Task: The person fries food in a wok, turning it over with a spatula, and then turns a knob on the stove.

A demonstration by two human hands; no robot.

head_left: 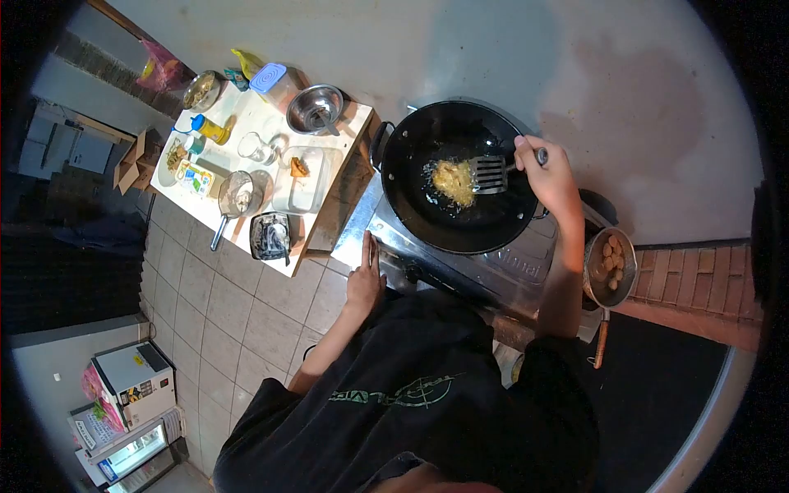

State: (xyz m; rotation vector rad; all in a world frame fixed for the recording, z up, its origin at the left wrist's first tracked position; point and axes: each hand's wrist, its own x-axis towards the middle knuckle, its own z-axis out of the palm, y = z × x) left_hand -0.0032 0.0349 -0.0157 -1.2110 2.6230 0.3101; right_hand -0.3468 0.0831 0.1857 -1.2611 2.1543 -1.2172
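My right hand (549, 177) is closed round the handle of a slotted metal spatula (488, 175). The spatula's blade is inside a black wok (411, 215), right at the edge of a golden, battered piece of food (453, 181) frying in oil. Underneath, the wok sits on a silver gas stove (514, 275). Empty, with a couple of fingers stretched out, my left hand (366, 283) is at the stove's front left corner.
Right of the stove, a pan (609, 268) holds several round brown pieces. On the left, a table (222, 172) carries a steel bowl (315, 109), a clear tray (301, 182) with one fried piece, a strainer (239, 195) and a black tray (270, 237).
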